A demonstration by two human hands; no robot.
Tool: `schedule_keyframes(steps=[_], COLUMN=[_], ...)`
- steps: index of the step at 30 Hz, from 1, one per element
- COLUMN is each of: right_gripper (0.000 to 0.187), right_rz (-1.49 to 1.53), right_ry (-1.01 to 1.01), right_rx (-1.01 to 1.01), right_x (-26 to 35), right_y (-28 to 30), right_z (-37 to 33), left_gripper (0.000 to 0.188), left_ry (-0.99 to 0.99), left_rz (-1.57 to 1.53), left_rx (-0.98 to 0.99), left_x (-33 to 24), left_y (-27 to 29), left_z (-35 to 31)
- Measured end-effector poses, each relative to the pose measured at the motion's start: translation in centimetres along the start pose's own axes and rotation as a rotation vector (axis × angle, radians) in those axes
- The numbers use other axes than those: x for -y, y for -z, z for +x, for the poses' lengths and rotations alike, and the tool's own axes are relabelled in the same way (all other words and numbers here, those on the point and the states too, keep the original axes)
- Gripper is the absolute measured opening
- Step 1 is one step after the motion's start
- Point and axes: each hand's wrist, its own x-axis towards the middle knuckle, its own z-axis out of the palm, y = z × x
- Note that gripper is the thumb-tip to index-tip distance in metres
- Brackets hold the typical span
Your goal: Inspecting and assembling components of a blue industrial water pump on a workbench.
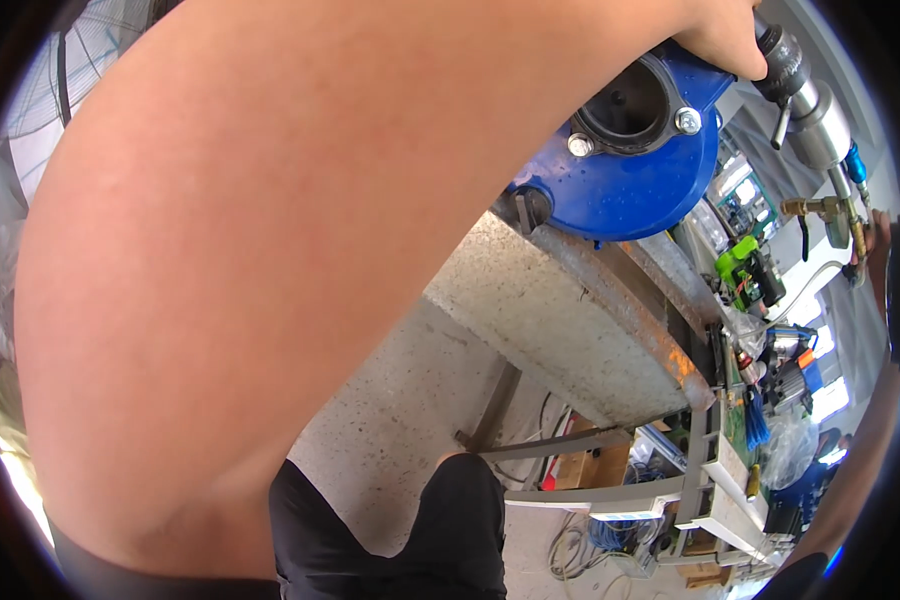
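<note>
While holding the left arm [260, 260] stretched from the lower left to the upper right, had the left hand [725, 38] at the top edge, with its visible tip against the black collar [783, 62] of a silver cylindrical tool [820, 128]. Could not tell how far open or closed, nor whether gripping the collar, with most of the fingers out of sight. Held the right hand [878, 238] at the far right rim, near a brass valve [822, 208]; saw too little there to tell its opening or any grip. Found the round blue housing [625, 195] at the upper right, on a rust-marked metal stand [550, 300], partly behind the left arm and just left of the tool. Made out a dark round opening [622, 105] in the housing, flanked by shiny bolts [688, 121]. Noticed a small lever [781, 125] beside the collar and a blue connector [855, 162] near the cylinder's lower end. Saw below a grey floor [390, 400], dark trousers [400, 572], a cardboard box [582, 470] and coiled cables [570, 548]; farther right, a clear plastic bag [790, 450].
</note>
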Motion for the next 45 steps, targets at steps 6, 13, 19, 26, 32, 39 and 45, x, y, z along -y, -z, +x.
schedule_keyframes(steps=[6,13,19,26,32,39,45], right_gripper=[0.038,0.032,0.031,0.047,0.058,0.055,0.053], right_rz=[-0.283,-0.322,-0.352,-0.514,-0.796,-0.855,-0.812], right_ry=[0.157,0.162,0.196,0.25,0.281,0.32,0.303], right_rx=[0.242,0.065,-0.021,-0.087,-0.239,-0.2,-0.23], right_x=[-1.6,-2.0,-2.1,-4.0,-4.3,-4.0,-4.0], right_y=[0.5,1.7,0.4,0.1,1.5,2.5,3.5], right_z=[-0.5,-1.1,-1.4,-0.9,-0.2,1.4,1.9], left_gripper=[0.061,0.061,0.062,0.067,0.058,0.033,0.023], left_ry=[1.352,0.596,0.206,0.193,-0.048,0.075,0.192], left_rz=[0.551,0.268,0.118,0.124,0.167,-0.539,-0.657], left_rx=[0.553,0.107,-0.078,0.035,-0.046,-0.551,-0.587], left_x=[-9.9,-5.2,-2.5,-1.9,1.4,0.8,-1.9], left_y=[-0.1,-0.3,-0.4,-0.2,-1.3,-4.1,-4.7], left_z=[8.7,1.2,-2.2,-2.0,-3.1,-12.8,-15.3])
